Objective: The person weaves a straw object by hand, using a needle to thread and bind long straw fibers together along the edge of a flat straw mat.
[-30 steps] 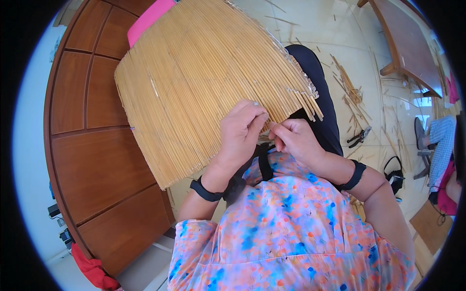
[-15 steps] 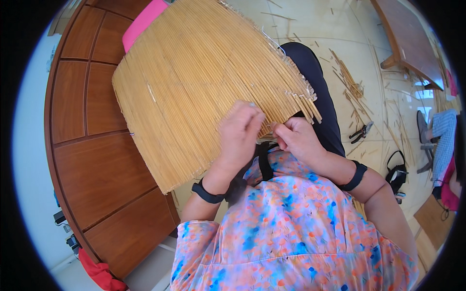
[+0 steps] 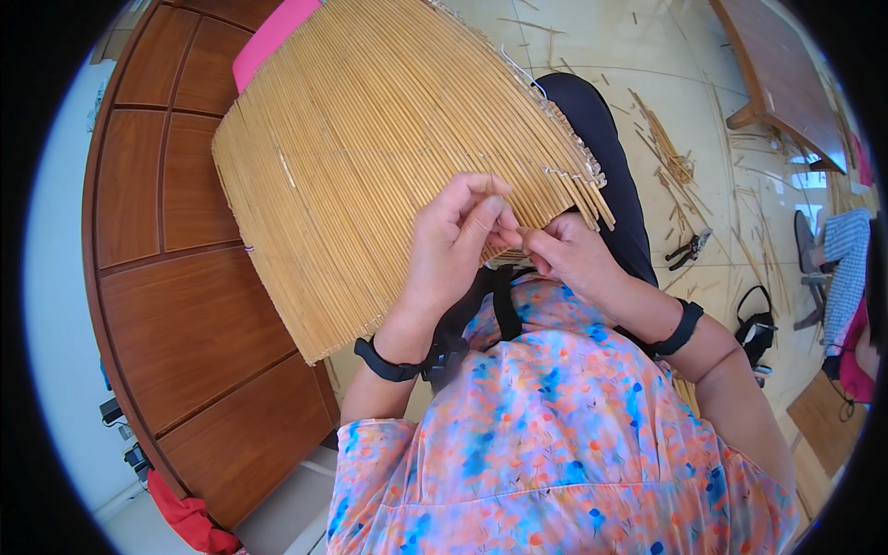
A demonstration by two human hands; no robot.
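A large mat of thin tan reed sticks (image 3: 351,176) lies slantwise across my lap, its sticks bound side by side. Several sticks jut loose at its right corner, and white string shows along the far right edge. Over the mat's near edge, my left hand (image 3: 461,231) is closed in a pinch with its fingertips beside those of the other hand. My right hand (image 3: 575,254) also pinches at that edge, thumb against curled fingers. Whatever lies between the fingertips is too small and too covered to make out.
A brown wooden panelled piece of furniture (image 3: 199,305) stands close on the left, with a pink object (image 3: 273,42) behind the mat. Cut sticks (image 3: 668,148) and pruning shears (image 3: 689,250) lie on the tiled floor to the right. Another person's leg (image 3: 846,250) shows far right.
My left hand has turned so its thumb and fingertips show, and they now meet near my right hand's fingers. The mat has shifted very slightly; my right hand stays at the edge.
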